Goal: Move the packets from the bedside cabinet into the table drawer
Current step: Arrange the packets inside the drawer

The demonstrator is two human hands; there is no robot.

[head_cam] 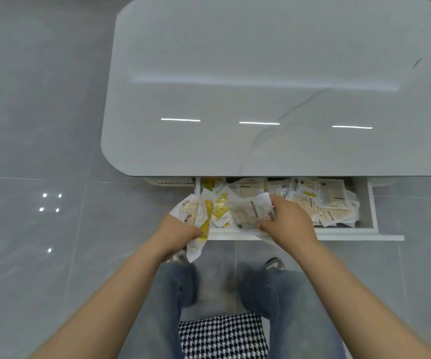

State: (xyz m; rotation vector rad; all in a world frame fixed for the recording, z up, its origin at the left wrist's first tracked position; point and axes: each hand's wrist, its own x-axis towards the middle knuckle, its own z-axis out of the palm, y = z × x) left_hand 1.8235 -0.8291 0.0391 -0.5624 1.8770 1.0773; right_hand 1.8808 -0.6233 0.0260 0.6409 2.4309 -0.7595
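Observation:
The white table drawer (349, 231) is pulled out below the table's front edge, and several pale and yellow packets (331, 203) lie piled in it. My left hand (177, 235) grips a fanned bunch of white and yellow packets (204, 216) over the drawer's left front corner. My right hand (289, 224) pinches a clear whitish packet (248, 211) just above the drawer's left half, beside the left hand's bunch. The bedside cabinet is out of view.
The glossy white tabletop (274, 86) with rounded corners fills the upper frame, over a grey tiled floor (33, 125). My legs in jeans (180, 286), a shoe (275, 263) and a houndstooth garment (222, 335) are directly below the drawer front.

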